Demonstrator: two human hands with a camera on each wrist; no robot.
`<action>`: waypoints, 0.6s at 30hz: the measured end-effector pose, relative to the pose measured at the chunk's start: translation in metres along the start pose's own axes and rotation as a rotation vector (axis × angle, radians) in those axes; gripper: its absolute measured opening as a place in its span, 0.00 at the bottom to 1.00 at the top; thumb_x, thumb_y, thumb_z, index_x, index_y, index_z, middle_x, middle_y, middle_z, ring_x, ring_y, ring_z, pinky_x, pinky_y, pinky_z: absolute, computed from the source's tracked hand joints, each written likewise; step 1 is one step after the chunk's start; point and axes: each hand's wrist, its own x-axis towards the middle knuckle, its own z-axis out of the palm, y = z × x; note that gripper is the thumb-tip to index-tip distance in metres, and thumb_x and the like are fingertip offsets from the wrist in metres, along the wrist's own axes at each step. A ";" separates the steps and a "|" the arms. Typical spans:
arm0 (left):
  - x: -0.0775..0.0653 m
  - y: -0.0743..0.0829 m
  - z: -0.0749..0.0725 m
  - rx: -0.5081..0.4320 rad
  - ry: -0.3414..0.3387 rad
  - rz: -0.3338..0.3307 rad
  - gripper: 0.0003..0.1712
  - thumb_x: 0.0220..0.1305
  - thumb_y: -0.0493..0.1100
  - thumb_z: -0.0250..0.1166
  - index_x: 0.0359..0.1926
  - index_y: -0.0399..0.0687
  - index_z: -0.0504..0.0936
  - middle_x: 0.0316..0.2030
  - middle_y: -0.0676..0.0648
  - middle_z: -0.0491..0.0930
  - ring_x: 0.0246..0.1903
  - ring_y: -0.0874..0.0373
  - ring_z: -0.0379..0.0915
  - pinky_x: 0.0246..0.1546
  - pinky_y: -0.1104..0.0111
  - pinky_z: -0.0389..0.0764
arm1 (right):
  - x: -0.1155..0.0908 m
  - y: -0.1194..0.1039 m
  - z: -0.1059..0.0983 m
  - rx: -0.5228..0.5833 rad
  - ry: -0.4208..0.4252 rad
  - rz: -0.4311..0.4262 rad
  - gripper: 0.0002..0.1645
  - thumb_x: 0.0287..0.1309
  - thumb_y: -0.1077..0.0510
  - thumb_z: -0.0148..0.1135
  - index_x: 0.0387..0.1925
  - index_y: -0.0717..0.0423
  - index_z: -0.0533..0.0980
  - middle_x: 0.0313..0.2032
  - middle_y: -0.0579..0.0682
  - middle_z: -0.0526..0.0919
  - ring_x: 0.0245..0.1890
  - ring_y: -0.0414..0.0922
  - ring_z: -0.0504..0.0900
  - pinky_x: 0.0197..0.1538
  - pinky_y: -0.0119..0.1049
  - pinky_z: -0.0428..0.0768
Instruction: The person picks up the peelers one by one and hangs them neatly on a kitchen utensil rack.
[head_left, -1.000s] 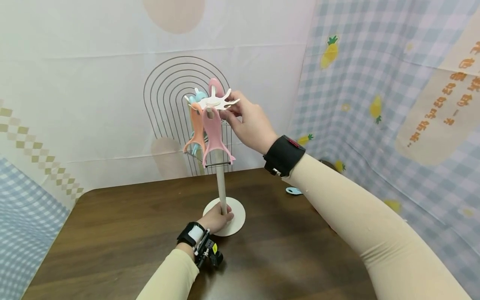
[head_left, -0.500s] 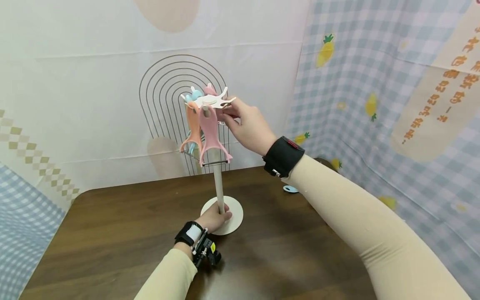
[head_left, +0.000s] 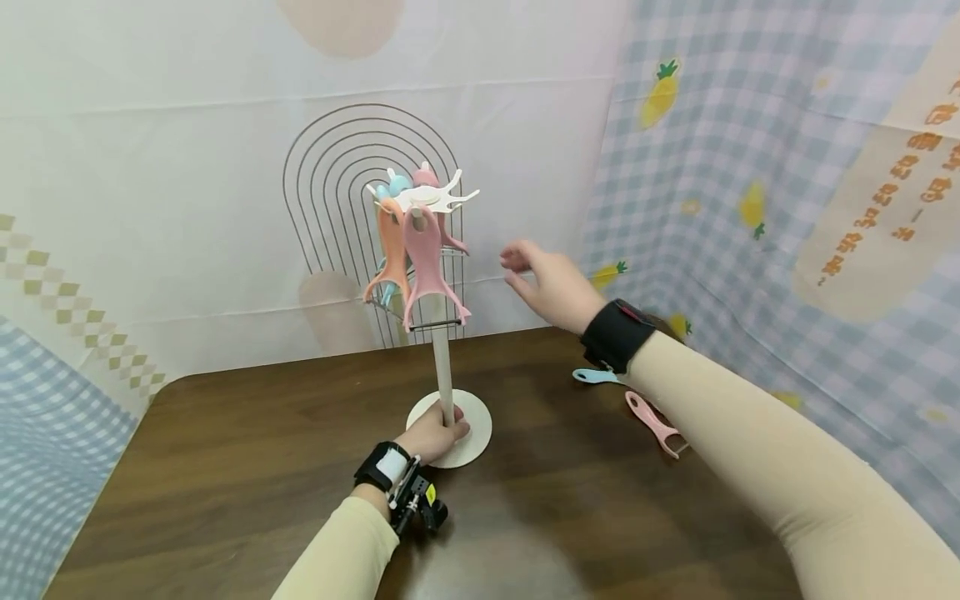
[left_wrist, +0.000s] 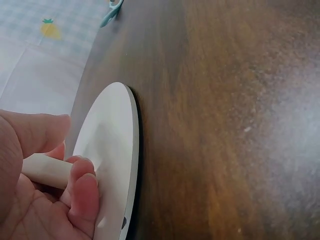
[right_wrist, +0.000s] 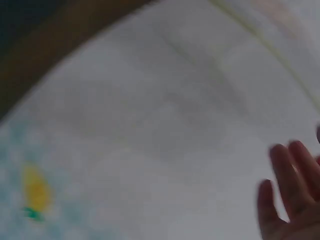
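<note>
A white rotating rack with hooked arms [head_left: 426,198] stands upright on its round base [head_left: 477,433]. From its hooks hang a pink Y-shaped peeler [head_left: 426,262] at the front, an orange peeler [head_left: 392,246] beside it, and blue [head_left: 400,182] and pink peelers [head_left: 426,177] behind, partly hidden. My left hand [head_left: 429,437] grips the pole low down; the left wrist view shows fingers around the pole [left_wrist: 50,171] just above the base. To the right of the rack, my right hand [head_left: 553,283] is in the air, apart from it, fingers loosely bent and holding nothing.
On the brown table [head_left: 262,467], a blue peeler handle [head_left: 595,377] and another pink peeler [head_left: 651,422] lie at the right, partly behind my right forearm. A white cloth [head_left: 187,208] and a checked cloth [head_left: 720,150] hang behind.
My right hand has let go of a pink peeler at the rack's right side and drawn back right and down. That peeler stays on the rack; the left hand keeps its grip.
</note>
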 end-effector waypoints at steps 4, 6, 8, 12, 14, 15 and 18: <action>0.000 0.001 0.000 0.008 0.002 -0.012 0.09 0.65 0.38 0.62 0.41 0.36 0.72 0.27 0.46 0.70 0.29 0.55 0.67 0.31 0.66 0.69 | -0.025 0.045 0.015 -0.103 -0.224 0.118 0.25 0.68 0.58 0.57 0.63 0.58 0.67 0.60 0.58 0.74 0.58 0.53 0.74 0.56 0.48 0.72; -0.001 0.000 0.000 0.018 -0.001 -0.017 0.10 0.65 0.38 0.62 0.41 0.36 0.72 0.27 0.46 0.71 0.29 0.55 0.68 0.32 0.66 0.69 | -0.039 0.066 0.022 -0.161 -0.329 0.176 0.27 0.67 0.59 0.58 0.65 0.60 0.65 0.61 0.60 0.72 0.58 0.56 0.73 0.57 0.50 0.71; 0.000 0.000 -0.001 0.030 -0.001 -0.019 0.10 0.66 0.39 0.62 0.41 0.36 0.72 0.28 0.45 0.71 0.30 0.54 0.68 0.33 0.65 0.70 | -0.050 0.083 0.029 -0.224 -0.418 0.229 0.29 0.66 0.59 0.59 0.66 0.61 0.64 0.61 0.62 0.72 0.58 0.58 0.73 0.56 0.51 0.71; -0.001 0.001 -0.002 0.038 0.002 -0.017 0.11 0.66 0.39 0.62 0.42 0.35 0.72 0.28 0.45 0.71 0.31 0.54 0.69 0.35 0.65 0.70 | -0.068 0.112 0.041 -0.346 -0.537 0.304 0.32 0.66 0.58 0.60 0.67 0.64 0.62 0.59 0.65 0.73 0.56 0.59 0.73 0.55 0.52 0.71; -0.002 0.003 -0.003 0.035 0.002 -0.014 0.11 0.66 0.39 0.62 0.42 0.35 0.72 0.28 0.45 0.71 0.32 0.53 0.69 0.35 0.64 0.70 | -0.077 0.124 0.045 -0.383 -0.559 0.328 0.33 0.65 0.58 0.60 0.67 0.65 0.62 0.58 0.65 0.73 0.56 0.60 0.73 0.54 0.54 0.72; -0.003 0.003 -0.003 0.031 0.001 -0.012 0.11 0.65 0.38 0.62 0.43 0.34 0.72 0.29 0.45 0.71 0.32 0.54 0.69 0.35 0.64 0.70 | -0.080 0.128 0.047 -0.398 -0.565 0.338 0.32 0.65 0.59 0.60 0.66 0.65 0.62 0.57 0.65 0.74 0.56 0.60 0.73 0.54 0.54 0.72; -0.003 0.003 -0.002 0.024 0.000 -0.012 0.12 0.65 0.38 0.62 0.43 0.34 0.72 0.28 0.45 0.71 0.32 0.54 0.69 0.36 0.64 0.70 | -0.089 0.139 0.051 -0.430 -0.569 0.358 0.31 0.64 0.59 0.61 0.65 0.66 0.64 0.56 0.65 0.75 0.55 0.61 0.74 0.53 0.57 0.72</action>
